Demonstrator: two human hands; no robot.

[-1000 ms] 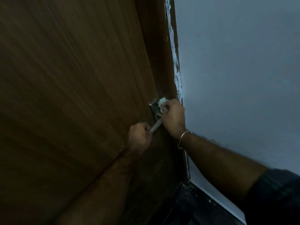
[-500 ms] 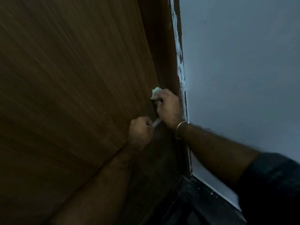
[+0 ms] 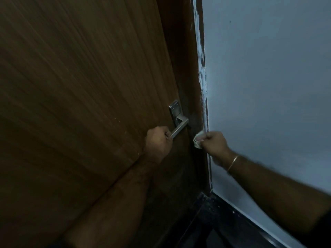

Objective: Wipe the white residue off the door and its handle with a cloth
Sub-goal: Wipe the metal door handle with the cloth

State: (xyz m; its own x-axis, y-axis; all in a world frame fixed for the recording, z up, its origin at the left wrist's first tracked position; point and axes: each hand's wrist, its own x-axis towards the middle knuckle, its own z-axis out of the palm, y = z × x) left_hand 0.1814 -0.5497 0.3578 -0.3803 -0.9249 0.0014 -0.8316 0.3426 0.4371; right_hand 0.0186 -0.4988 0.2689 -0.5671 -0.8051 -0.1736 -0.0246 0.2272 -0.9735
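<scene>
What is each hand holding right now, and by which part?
The left hand grips the door handle at the lever's free end. The right hand pinches a bunched white cloth, most of it tucked inside the fingers.

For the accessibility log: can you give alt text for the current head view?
A person's left hand grips the metal door handle of a brown wooden door while the right hand holds a small white cloth beside the door frame, which is streaked with white residue. A pale wall fills the right side.

Dim light. Pale blue-grey wall (image 3: 268, 86) at right; dark floor (image 3: 223, 230) below, white specks along skirting.
</scene>
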